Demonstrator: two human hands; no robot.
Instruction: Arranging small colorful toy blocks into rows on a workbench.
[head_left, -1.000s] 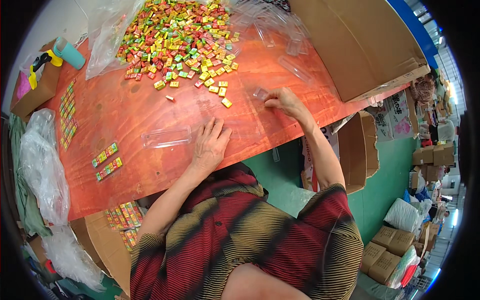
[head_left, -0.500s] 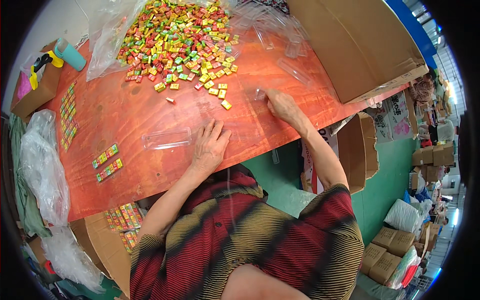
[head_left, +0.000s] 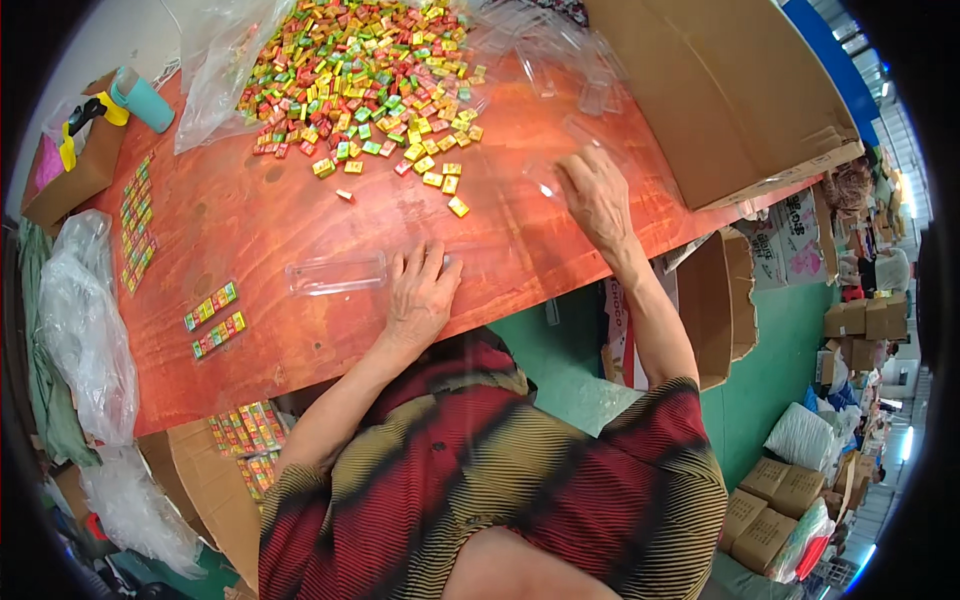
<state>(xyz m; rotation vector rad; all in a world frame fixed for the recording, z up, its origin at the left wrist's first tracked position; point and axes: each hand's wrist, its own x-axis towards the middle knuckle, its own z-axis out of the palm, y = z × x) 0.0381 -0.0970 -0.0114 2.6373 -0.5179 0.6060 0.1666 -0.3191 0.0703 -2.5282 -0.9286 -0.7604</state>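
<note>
My left hand [head_left: 422,295] lies flat near the table's front edge, fingers stretched out. Just left of its fingertips is a clear plastic tray [head_left: 335,273] with nothing in it; another faint clear tray [head_left: 485,262] shows to its right. Over the table farther right, my right hand [head_left: 597,200] is bent, its thumb and fingers closed at a small see-through plastic piece [head_left: 541,180], whose full shape is blurred. A large heap of small wrapped yellow, red and green pieces [head_left: 370,80] covers the far middle, with a few loose ones toward me.
Filled strips [head_left: 212,308] lie at left, with a longer row [head_left: 138,225] behind. More clear trays [head_left: 570,60] lie at the far right beside a large cardboard box [head_left: 725,90]. A small box [head_left: 75,175] and a teal bottle [head_left: 143,100] stand at the left edge.
My right hand has moved right and slightly away from me, and the clear plastic piece has shifted with it. My left hand stays in place.
</note>
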